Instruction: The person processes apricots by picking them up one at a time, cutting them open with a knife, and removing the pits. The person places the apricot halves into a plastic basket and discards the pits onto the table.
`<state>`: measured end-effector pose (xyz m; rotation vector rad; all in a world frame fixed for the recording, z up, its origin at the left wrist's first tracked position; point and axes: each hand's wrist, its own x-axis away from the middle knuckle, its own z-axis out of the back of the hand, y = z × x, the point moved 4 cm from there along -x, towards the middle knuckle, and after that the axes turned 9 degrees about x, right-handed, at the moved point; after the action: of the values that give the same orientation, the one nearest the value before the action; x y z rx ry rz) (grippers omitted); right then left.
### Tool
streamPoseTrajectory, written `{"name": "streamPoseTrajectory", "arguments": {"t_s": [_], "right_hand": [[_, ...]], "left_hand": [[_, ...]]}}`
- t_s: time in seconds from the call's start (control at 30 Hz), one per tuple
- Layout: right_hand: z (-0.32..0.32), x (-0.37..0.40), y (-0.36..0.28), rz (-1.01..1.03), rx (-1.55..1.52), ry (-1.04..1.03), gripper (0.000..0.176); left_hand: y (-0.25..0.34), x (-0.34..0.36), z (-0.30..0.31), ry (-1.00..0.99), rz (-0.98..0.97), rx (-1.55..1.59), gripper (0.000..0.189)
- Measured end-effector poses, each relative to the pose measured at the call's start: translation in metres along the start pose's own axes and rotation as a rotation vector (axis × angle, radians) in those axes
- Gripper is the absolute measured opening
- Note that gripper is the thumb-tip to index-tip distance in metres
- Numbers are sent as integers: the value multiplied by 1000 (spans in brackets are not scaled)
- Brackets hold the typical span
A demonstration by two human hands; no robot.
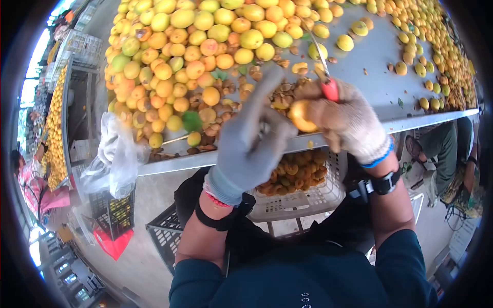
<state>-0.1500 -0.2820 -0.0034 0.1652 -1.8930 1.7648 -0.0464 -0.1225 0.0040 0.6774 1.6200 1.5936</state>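
Note:
My right hand (354, 110), in a whitish work glove, is closed around a knife (330, 89) with a red handle. Its thin blade points up and away over the metal table. An orange apricot (303, 116), seemingly cut, is also held by its fingers. To the left, my left hand (254, 136), in a grey glove, is raised above the table's near edge. Its fingers are apart and blurred by motion, and I see nothing in it. Pits and scraps (284, 96) lie behind both hands. Below them, a white basket (277, 209) contains apricot pieces (295, 174).
Whole apricots (195, 51) are heaped at left on the metal table (367, 72), with more along its right side. A plastic bag (115, 154) hangs over the front edge. Black crates (114, 213) stand on the floor. Other people (33, 179) sit at left and right.

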Motion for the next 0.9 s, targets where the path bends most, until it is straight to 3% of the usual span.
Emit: {"name": "streamPoseTrajectory", "arguments": {"t_s": [0.03,0.07,0.17,0.23,0.27,0.3,0.37,0.4,0.47,0.5,0.57,0.67,0.77,0.8,0.9], "right_hand": [[4,5,-7,99,146,-66,28],[10,9,-9,174,324,-137,28],[10,-4,-18,248,485,-39,21],[9,-9,-34,124,377,260,17],[-3,-19,-53,133,412,198,17],[-17,-44,-56,362,531,176,17],[-48,-86,-64,566,749,87,23],[-68,-103,-75,451,959,75,27],[-101,-139,-79,584,1215,75,25],[-115,-154,-74,535,1372,41,24],[-131,-168,-64,589,1417,96,23],[-132,-174,-65,614,1408,48,26],[-120,-145,-73,431,920,-18,30],[-114,-143,-61,508,647,-66,33],[-116,-82,-82,193,509,-136,31]], "left_hand": [[0,-1,9,31,38,84,49],[-2,-2,20,167,-46,120,43],[-2,0,64,468,-25,116,44],[-15,4,91,615,13,421,42],[-23,4,100,678,33,578,42],[-27,5,107,711,42,649,41],[-33,5,118,779,54,792,40],[-34,7,123,805,47,773,40],[-36,11,130,855,34,735,41],[-37,12,133,858,44,745,40],[-39,15,137,868,63,762,39],[-31,17,133,804,76,578,37],[-36,15,125,680,97,582,37],[-39,14,120,618,118,572,37],[-34,7,95,440,73,758,40]]}}
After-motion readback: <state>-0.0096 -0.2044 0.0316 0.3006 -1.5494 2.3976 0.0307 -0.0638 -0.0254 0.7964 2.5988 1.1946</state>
